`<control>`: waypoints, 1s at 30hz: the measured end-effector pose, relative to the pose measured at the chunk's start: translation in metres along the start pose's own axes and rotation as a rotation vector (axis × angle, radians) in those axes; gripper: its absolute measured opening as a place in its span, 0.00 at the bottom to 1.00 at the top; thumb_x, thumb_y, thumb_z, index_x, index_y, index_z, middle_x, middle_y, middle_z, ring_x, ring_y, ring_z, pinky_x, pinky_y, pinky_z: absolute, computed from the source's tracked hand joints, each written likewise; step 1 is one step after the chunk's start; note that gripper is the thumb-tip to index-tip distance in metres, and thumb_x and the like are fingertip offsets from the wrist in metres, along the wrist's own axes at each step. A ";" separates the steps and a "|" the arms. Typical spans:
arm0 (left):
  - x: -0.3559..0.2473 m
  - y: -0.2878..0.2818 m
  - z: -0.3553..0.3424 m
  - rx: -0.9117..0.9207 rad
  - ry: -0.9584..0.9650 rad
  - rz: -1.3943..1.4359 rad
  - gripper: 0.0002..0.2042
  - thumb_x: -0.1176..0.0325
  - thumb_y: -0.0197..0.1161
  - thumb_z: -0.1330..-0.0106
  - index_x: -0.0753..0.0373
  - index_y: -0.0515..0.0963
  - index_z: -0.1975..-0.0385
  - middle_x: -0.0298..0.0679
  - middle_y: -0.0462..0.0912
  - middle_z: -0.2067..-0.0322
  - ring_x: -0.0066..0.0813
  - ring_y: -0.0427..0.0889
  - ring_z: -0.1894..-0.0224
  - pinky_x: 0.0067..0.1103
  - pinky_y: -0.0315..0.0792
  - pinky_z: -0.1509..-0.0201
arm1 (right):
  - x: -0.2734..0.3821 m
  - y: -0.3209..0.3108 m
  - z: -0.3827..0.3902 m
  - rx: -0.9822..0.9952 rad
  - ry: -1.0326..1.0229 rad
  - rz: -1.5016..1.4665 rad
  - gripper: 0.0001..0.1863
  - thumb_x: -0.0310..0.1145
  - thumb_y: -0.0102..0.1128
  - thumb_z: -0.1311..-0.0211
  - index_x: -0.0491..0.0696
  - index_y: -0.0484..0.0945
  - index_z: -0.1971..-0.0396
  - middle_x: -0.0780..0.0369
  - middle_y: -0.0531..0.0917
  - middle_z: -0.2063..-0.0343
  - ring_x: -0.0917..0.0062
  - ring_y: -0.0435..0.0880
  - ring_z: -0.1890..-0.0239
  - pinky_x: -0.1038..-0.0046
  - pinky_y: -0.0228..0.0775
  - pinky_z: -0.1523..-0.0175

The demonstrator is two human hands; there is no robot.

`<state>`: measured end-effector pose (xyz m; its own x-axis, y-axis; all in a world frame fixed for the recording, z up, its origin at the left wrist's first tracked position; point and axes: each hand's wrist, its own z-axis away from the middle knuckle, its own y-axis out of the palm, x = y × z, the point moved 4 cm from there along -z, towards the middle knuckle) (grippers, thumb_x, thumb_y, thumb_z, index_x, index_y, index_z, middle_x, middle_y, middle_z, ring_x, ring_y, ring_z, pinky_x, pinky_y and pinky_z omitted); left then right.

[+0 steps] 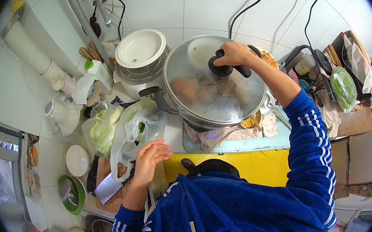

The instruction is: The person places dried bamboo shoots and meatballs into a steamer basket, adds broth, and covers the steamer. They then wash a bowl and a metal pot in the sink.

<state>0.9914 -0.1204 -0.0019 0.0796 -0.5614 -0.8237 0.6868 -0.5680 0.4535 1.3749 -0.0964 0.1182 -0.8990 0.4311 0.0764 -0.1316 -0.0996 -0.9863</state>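
Note:
A wide steel pot (195,119) stands on the counter under a fogged glass lid (225,102), with food showing dimly through it. My right hand (233,55) grips the lid's black knob (220,70) from above. My left hand (151,157) is held out with loosely bent fingers, holding nothing, just below a white plastic bag (143,123). Left of that bag lies leafy produce in clear plastic (103,132). Under them are a wooden board (106,203) and a pale flat rectangular item (108,188), which I cannot identify.
Behind the pot's left side, a white bowl (141,47) sits on an appliance (132,83). A white plate (77,160) and green basin (78,199) are at left. Greens in plastic (343,89) and boards (360,119) crowd the right. Cables (255,2) hang on the tiled wall.

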 end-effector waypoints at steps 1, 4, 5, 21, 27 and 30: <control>0.003 -0.007 0.003 -0.025 -0.001 -0.001 0.15 0.64 0.45 0.34 0.69 0.69 0.55 0.48 0.77 0.62 0.35 0.79 0.62 0.23 0.71 0.59 | 0.002 0.000 0.000 -0.006 0.003 0.006 0.27 0.54 0.60 0.66 0.46 0.80 0.70 0.55 0.81 0.70 0.63 0.80 0.63 0.63 0.71 0.59; 0.008 -0.021 0.010 -0.073 0.022 0.016 0.15 0.64 0.46 0.34 0.69 0.69 0.56 0.48 0.78 0.63 0.35 0.79 0.63 0.23 0.71 0.60 | 0.007 0.000 0.001 -0.004 -0.003 0.020 0.27 0.54 0.60 0.66 0.46 0.80 0.69 0.54 0.81 0.69 0.63 0.80 0.63 0.63 0.70 0.58; 0.008 -0.025 0.011 -0.078 0.030 0.026 0.15 0.64 0.46 0.34 0.69 0.69 0.56 0.47 0.78 0.63 0.34 0.79 0.64 0.23 0.71 0.61 | 0.009 0.000 0.002 0.001 -0.007 0.027 0.28 0.54 0.60 0.66 0.47 0.79 0.69 0.54 0.81 0.68 0.63 0.80 0.63 0.63 0.70 0.57; 0.012 -0.067 0.041 -0.227 0.101 0.078 0.15 0.65 0.47 0.36 0.69 0.70 0.57 0.46 0.79 0.65 0.33 0.79 0.65 0.21 0.71 0.62 | 0.019 0.017 -0.001 0.044 -0.032 0.059 0.28 0.57 0.59 0.64 0.48 0.80 0.69 0.56 0.81 0.68 0.63 0.80 0.62 0.60 0.68 0.57; 0.017 -0.073 0.036 -0.245 0.108 0.081 0.14 0.65 0.47 0.36 0.70 0.70 0.57 0.47 0.78 0.64 0.34 0.79 0.65 0.22 0.71 0.63 | 0.011 0.025 -0.018 0.032 -0.021 0.071 0.30 0.59 0.59 0.64 0.49 0.79 0.66 0.56 0.81 0.66 0.62 0.79 0.60 0.59 0.68 0.56; 0.017 -0.067 0.035 -0.226 0.102 0.050 0.14 0.66 0.46 0.35 0.70 0.70 0.57 0.47 0.78 0.64 0.34 0.79 0.65 0.21 0.71 0.63 | 0.008 0.029 -0.019 0.020 -0.031 0.081 0.30 0.58 0.59 0.64 0.48 0.79 0.66 0.56 0.81 0.66 0.62 0.79 0.61 0.60 0.68 0.57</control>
<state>0.9209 -0.1128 -0.0343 0.1823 -0.5154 -0.8373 0.8231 -0.3859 0.4167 1.3720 -0.0791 0.0877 -0.9193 0.3935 0.0017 -0.0665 -0.1510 -0.9863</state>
